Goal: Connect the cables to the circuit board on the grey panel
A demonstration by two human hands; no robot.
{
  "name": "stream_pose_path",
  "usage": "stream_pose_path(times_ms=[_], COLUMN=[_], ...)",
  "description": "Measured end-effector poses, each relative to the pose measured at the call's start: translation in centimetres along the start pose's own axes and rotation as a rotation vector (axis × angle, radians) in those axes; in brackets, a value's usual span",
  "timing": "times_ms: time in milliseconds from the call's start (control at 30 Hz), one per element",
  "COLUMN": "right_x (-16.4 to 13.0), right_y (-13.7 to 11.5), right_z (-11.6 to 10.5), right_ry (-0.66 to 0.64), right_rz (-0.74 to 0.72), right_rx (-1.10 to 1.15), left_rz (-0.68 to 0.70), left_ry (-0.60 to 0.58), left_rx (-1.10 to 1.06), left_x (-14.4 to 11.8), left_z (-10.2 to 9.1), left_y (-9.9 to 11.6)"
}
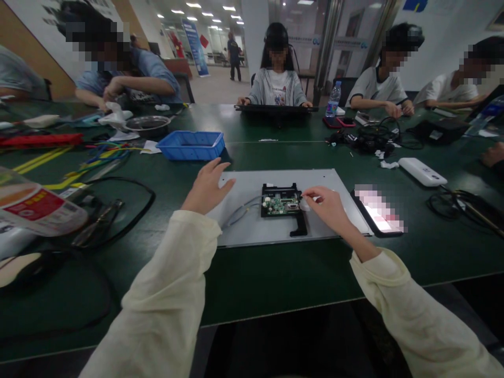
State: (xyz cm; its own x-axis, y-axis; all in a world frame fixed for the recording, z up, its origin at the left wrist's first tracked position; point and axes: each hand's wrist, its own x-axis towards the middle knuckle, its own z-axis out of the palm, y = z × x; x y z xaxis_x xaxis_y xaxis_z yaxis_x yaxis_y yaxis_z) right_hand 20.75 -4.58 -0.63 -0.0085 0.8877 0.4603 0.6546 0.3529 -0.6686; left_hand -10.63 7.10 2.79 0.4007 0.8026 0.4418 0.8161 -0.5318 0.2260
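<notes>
2 arms (pixel 165 278) outstretched, left grip (pixel 208 186) spread, right grip (pixel 325 207) pinched

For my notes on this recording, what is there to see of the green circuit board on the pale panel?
The green circuit board sits in a black frame, lying flat on the light grey panel. Small components crowd its face, with a whitish part toward its left end; any markings are too small to read. Thin grey cables lead to its left side. The right hand has its fingertips by its right side; whether they touch it is unclear.

Gap beside left hand (pixel 205 189), blue bin (pixel 192 153) beyond
</notes>
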Motion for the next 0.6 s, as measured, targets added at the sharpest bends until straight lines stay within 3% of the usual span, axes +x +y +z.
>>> stream_pose_path(times_ms=[67, 167, 300, 600], right_x=[0.0, 0.0, -0.2, -0.4], right_y=[0.0, 0.2, 0.4, 0.1], right_z=[0.1, 0.2, 0.4, 0.4], right_ry=[0.019, 0.030, 0.015, -0.020], right_rz=[-0.005, -0.015, -0.033, -0.057], right_rx=[0.003, 0.003, -0.003, -0.025], left_rz=[-0.096, -0.254, -0.399, -0.428], left_ry=[0.058, 0.013, -0.093, -0.154], left_rx=[0.036, 0.093, 0.169, 0.123], left_x=[-0.1, -0.7, -1.2, -1.2], left_z=[0.0, 0.6, 0.8, 0.8], left_y=[-2.3, -4.8, -6.4, -7.5])
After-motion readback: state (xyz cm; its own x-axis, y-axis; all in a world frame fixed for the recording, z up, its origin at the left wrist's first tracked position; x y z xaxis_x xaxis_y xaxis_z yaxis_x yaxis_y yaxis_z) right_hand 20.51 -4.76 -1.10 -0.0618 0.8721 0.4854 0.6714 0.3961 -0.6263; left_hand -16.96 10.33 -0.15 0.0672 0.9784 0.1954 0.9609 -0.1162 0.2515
